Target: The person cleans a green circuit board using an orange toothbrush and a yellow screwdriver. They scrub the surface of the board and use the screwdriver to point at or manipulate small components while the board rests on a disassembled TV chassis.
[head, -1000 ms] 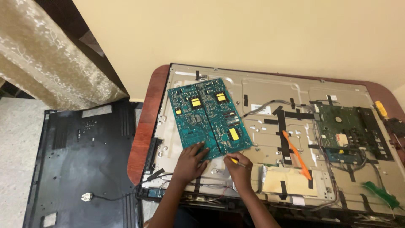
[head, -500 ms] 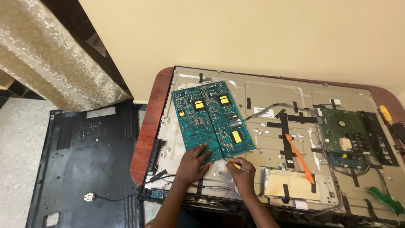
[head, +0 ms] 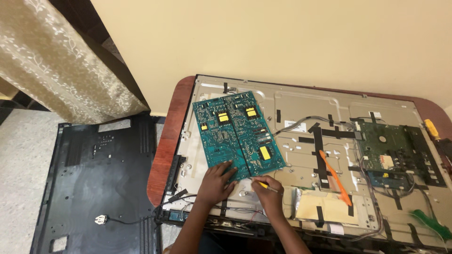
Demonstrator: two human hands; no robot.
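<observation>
The left hand (head: 217, 181) lies spread flat on the teal circuit board (head: 238, 134), while the right hand (head: 268, 194) pinches a yellow-handled tool (head: 264, 185).

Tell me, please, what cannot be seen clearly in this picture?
Head view only:
- Tool tip: the right hand hides the end of the small yellow tool.
- Board edge: the left hand covers the near edge of the teal board.
- Board parts: too small to identify.
- Green tool: cut off by the picture's right edge.
- Table: mostly hidden under the metal panel.
</observation>
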